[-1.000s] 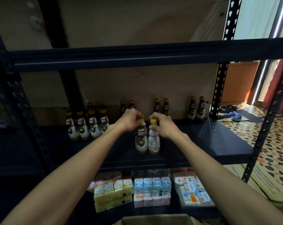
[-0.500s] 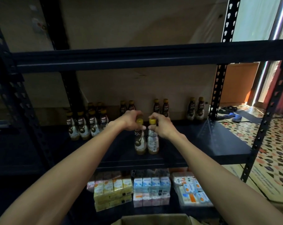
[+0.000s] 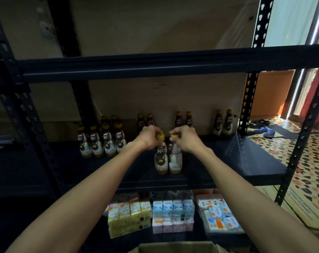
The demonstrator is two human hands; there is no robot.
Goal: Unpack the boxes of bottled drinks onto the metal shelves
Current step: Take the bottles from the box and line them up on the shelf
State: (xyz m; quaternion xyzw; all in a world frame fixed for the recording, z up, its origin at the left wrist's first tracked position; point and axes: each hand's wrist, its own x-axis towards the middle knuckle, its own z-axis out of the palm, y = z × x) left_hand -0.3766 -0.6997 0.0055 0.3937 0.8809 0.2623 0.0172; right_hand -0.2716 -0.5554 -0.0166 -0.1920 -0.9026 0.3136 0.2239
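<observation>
Both hands had fingers curled onto yellow caps: your left hand (image 3: 148,136) pinched the left bottle (image 3: 161,159) and your right hand (image 3: 185,137) the right bottle (image 3: 175,161). Each bottle stood upright directly under its fingers, the two touching near the front of the metal shelf (image 3: 255,161). Bare shelf lay behind them before the back-row pairs (image 3: 183,118); the bottle cluster (image 3: 102,143) stood well left, and the cardboard box (image 3: 177,247) sat below you.

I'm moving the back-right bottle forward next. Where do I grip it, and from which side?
Grip the bottle by its narrow neck under the cap, from the front: it stands upright, a twin close on its left, the post on its right.
</observation>
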